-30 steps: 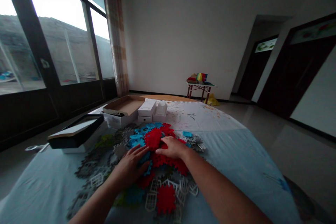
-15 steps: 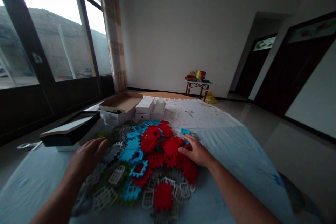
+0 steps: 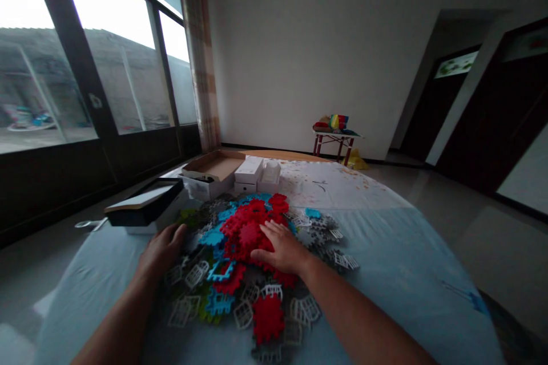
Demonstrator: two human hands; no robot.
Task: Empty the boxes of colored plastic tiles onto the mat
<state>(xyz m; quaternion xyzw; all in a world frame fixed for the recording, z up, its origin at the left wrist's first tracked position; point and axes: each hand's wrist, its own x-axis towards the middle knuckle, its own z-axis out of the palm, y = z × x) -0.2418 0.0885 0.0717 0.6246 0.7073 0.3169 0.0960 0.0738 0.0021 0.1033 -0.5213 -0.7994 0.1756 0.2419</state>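
A spread pile of plastic interlocking building pieces lies on the table before me. Its red pieces (image 3: 248, 234) are heaped in the middle, with blue pieces (image 3: 213, 236) along their left side. My right hand (image 3: 285, 248) lies palm down on the right of the red heap, its fingers spread and thumb apart. My left hand (image 3: 162, 248) rests at the pile's left edge, fingers loosely stretched, beside green pieces (image 3: 192, 218). A single red piece (image 3: 268, 318) lies nearest me, among white window-shaped pieces (image 3: 303, 309). Grey pieces (image 3: 317, 236) show right of my right hand.
A black-and-white box (image 3: 145, 205) stands at the left, near an open shallow box (image 3: 214, 174) and small white boxes (image 3: 249, 171). A blue cloth (image 3: 385, 262) covers the table's near part. Against the far wall is a small table (image 3: 336, 136) holding colourful items.
My right hand has moved left across the pile. The red pieces have shifted left over some blue ones, and grey and white pieces now show at the right. The view has turned slightly left.
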